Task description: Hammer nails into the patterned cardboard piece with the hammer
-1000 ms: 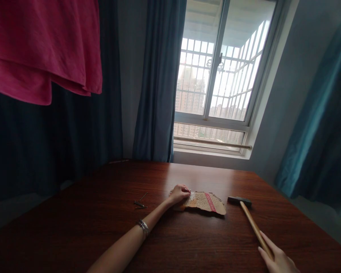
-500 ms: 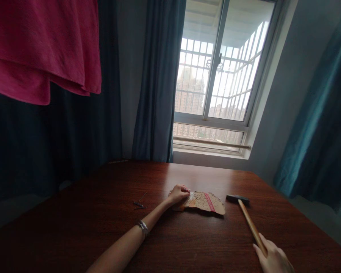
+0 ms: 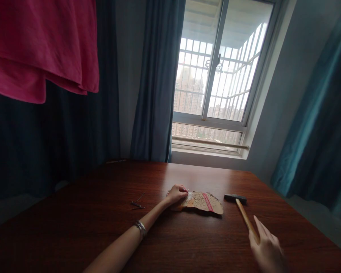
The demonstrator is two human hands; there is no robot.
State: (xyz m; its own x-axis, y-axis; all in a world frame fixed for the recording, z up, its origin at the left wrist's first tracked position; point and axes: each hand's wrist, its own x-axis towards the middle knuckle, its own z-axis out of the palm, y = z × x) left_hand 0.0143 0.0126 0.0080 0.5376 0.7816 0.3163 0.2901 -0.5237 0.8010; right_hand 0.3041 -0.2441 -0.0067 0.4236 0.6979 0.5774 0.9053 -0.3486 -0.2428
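Note:
A flat tan piece (image 3: 204,203) with small dots and a pink stripe lies on the dark wooden table (image 3: 102,227). My left hand (image 3: 176,194) rests on its left end, fingers curled and pressed down on it. A hammer (image 3: 240,206) with a dark head and a pale wooden handle lies just right of the piece, its head on the table. My right hand (image 3: 265,248) covers the near end of the handle, fingers closed round it and the forefinger stretched along it.
A few thin nails (image 3: 138,204) lie on the table left of my left hand. A window (image 3: 213,83) with dark blue curtains is behind the table. A red cloth (image 3: 39,45) hangs at the upper left. The table's right edge is close to the hammer.
My right hand has slid forward up the hammer handle, towards the head. The hammer and my left hand have stayed where they were. The view has shifted slightly.

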